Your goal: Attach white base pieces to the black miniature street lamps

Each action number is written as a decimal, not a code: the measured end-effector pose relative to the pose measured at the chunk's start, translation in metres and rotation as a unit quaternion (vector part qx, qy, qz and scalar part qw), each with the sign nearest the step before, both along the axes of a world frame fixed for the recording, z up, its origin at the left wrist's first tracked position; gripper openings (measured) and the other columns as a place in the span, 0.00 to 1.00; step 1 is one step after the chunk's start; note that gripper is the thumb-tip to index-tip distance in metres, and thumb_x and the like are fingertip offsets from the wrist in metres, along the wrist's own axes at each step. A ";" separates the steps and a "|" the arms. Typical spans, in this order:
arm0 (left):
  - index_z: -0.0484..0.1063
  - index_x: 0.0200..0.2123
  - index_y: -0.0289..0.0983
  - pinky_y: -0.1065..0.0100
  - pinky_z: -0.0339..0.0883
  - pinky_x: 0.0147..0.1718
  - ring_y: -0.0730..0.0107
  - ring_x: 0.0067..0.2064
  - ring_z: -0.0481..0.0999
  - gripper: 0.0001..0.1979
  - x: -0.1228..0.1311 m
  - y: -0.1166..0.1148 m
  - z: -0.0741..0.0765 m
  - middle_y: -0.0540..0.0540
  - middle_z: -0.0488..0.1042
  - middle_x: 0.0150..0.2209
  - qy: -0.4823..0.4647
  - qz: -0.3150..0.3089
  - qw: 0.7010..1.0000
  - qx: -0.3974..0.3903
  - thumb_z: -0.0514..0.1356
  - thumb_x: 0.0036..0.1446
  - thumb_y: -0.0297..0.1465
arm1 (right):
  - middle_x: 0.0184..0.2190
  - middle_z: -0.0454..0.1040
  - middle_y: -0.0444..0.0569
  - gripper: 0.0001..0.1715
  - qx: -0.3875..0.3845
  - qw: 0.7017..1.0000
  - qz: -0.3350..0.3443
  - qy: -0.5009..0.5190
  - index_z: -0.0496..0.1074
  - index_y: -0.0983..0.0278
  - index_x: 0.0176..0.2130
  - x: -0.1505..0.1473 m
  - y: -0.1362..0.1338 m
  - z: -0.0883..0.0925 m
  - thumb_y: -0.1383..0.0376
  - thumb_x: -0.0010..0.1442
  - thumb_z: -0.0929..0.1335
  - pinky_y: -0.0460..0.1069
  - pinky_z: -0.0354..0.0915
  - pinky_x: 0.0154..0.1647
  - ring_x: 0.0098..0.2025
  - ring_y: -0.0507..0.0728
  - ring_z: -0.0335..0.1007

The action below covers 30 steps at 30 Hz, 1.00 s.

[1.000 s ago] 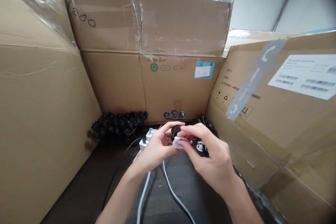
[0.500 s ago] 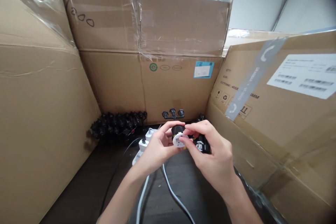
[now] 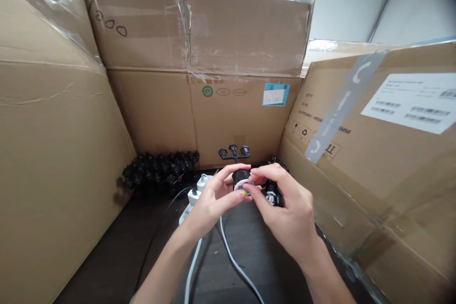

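Head view: left hand (image 3: 217,195) wraps the black cylinder (image 3: 241,175), index finger over the top, thumb at the lower rim of the white disc (image 3: 242,183). Right hand (image 3: 288,204) pinches the disc from its right side, thumb tip on it, fingertips by the cylinder wall. Part is mid-frame between both hands, disc end tipped toward camera. Three-headed lamp (image 3: 233,151) rises just behind; fingers cover the post's lower end, can't tell if it's joined to the cylinder.

Edges: left carton (image 3: 53,166) base runs diagonally from back corner to lower left. Back carton (image 3: 242,118) walls off the far side. Right carton (image 3: 374,166) slopes in near the right forearm.

Tight spots: black part with a white end (image 3: 271,196) just beside the right hand; power strip (image 3: 185,214) just beside the left wrist. Lantern heap (image 3: 156,168) fills the back left corner.

Room: widest stretch of tabletop (image 3: 110,261) is left of the left forearm, thin black cable (image 3: 153,241) crossing it. Two pale cables (image 3: 192,268) run to the bottom edge between the forearms.
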State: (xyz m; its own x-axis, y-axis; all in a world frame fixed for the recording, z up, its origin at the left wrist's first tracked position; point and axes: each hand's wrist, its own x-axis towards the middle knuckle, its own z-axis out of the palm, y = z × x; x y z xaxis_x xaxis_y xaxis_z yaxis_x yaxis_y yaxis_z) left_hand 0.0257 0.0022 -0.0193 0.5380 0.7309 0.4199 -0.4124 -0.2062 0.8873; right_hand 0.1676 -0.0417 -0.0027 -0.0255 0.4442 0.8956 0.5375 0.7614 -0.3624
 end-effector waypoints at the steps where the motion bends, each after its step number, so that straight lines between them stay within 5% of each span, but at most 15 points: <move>1: 0.67 0.51 0.43 0.62 0.70 0.42 0.63 0.43 0.74 0.19 -0.001 0.001 0.000 0.46 0.71 0.37 0.005 0.002 1.000 0.003 0.60 0.55 0.30 | 0.31 0.70 0.44 0.15 0.001 1.000 0.001 0.001 0.67 0.61 0.42 0.000 0.000 0.000 0.76 0.56 0.67 0.46 0.69 0.32 0.34 0.51 0.68; 10: 0.63 0.55 0.45 0.64 0.71 0.37 0.73 0.31 0.72 0.20 -0.010 -0.002 0.007 0.48 0.67 0.34 0.103 0.026 0.993 0.042 0.56 0.58 0.34 | 0.32 0.69 0.45 0.13 -0.004 1.000 0.022 0.009 0.67 0.62 0.39 0.001 0.000 0.000 0.77 0.55 0.67 0.47 0.67 0.33 0.33 0.51 0.67; 15: 0.57 0.58 0.45 0.72 0.66 0.25 0.71 0.32 0.72 0.22 -0.009 -0.006 0.010 0.47 0.68 0.34 0.144 0.038 0.987 0.062 0.53 0.61 0.37 | 0.32 0.70 0.46 0.11 -0.008 0.999 0.032 0.009 0.68 0.62 0.37 0.003 0.006 0.001 0.76 0.55 0.68 0.48 0.67 0.34 0.34 0.52 0.67; 20: 0.53 0.59 0.45 0.71 0.61 0.27 0.73 0.30 0.69 0.22 -0.010 -0.008 0.006 0.49 0.67 0.30 0.189 0.067 0.977 0.076 0.49 0.63 0.38 | 0.32 0.70 0.47 0.07 -0.016 0.999 0.036 0.000 0.70 0.64 0.33 0.005 0.008 0.002 0.75 0.55 0.68 0.48 0.67 0.36 0.36 0.52 0.67; 30: 0.49 0.60 0.48 0.71 0.58 0.30 0.74 0.30 0.64 0.21 -0.014 -0.017 0.014 0.52 0.67 0.29 0.258 0.115 0.953 0.109 0.45 0.64 0.40 | 0.33 0.70 0.44 0.07 -0.168 0.982 0.087 0.028 0.71 0.62 0.40 0.018 0.002 0.009 0.67 0.58 0.68 0.45 0.65 0.36 0.33 0.50 0.67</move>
